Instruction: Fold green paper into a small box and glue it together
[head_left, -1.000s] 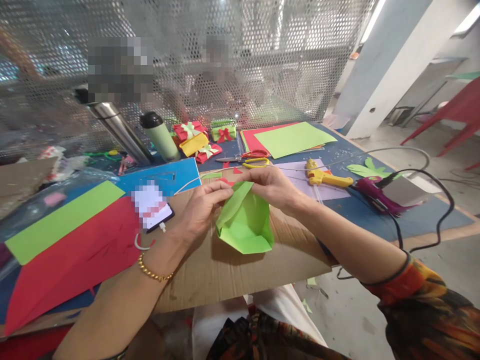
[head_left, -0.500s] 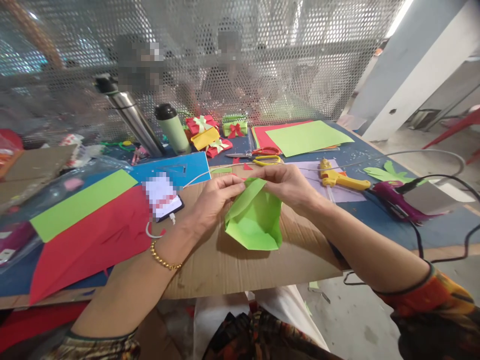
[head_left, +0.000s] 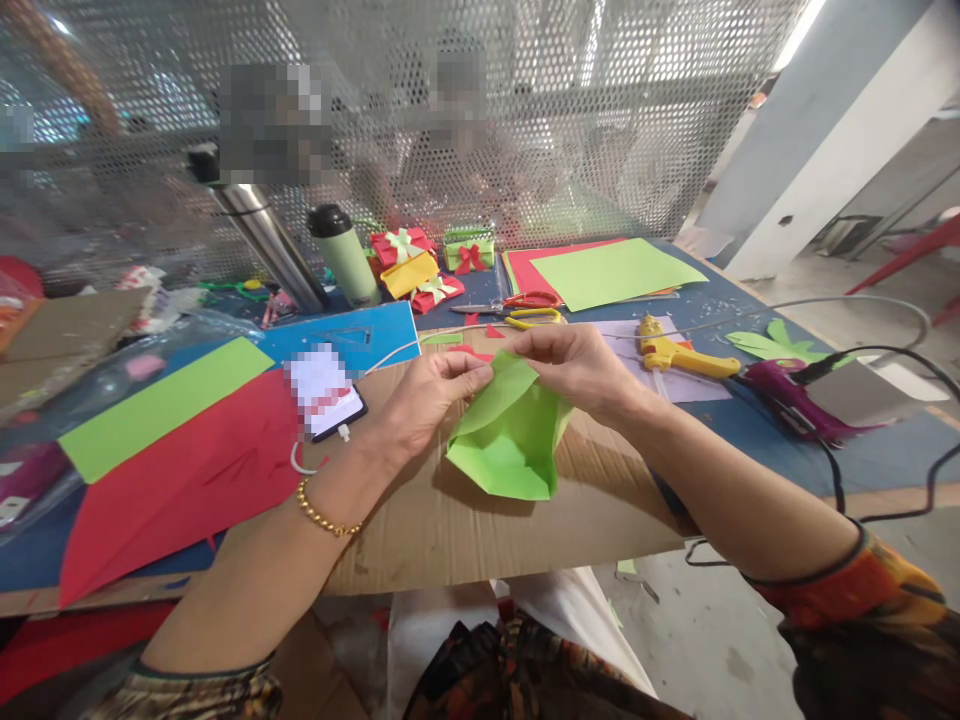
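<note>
- Lower centre: a brown cardboard sheet (head_left: 450, 560) lies over the table's near edge.
- Centre, above the cardboard: a folded green paper piece (head_left: 517, 450), its open pocket facing the wearer. The left hand (head_left: 427, 398) and right hand (head_left: 581, 368) are close together, each pinching its upper edge between thumb and fingers.
- Left: red paper (head_left: 187, 480) beside a smartphone (head_left: 326, 402) with a cable plugged in.
- Right of centre: a yellow glue gun (head_left: 686, 360).
- Upper centre: red-handled scissors (head_left: 487, 309), then small bow-topped boxes (head_left: 469, 258).
- Top: a perforated metal screen (head_left: 562, 150).
</note>
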